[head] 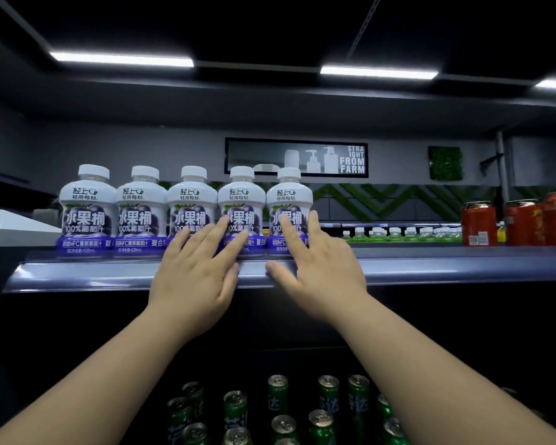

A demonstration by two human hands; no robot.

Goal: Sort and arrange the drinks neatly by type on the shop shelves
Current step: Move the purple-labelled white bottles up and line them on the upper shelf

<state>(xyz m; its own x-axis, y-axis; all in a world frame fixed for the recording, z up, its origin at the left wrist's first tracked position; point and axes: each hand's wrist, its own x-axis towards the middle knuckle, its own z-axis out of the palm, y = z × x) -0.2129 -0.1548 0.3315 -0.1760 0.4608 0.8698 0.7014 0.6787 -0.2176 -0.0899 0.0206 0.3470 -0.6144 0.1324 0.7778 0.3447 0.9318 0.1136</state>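
Fingers (218, 229) of left hand (193, 281) straight, spread, flat against third and fourth grape juice bottles (138, 213); right hand (323, 274) fingers likewise straight on fifth (nothing gripped). Five bottles upright in row at front of upper shelf (93, 273). Red cans (523, 224) well apart at right; green cans (278, 395) on level below.

A shop, drinks aisle, grape juice bottles (187, 213) lined on shelf (430, 268), green cans (278, 393) below, strip lights (378, 73)

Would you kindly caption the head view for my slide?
Left hand and right hand, held flat, touch a row of juice bottles on the shelf.
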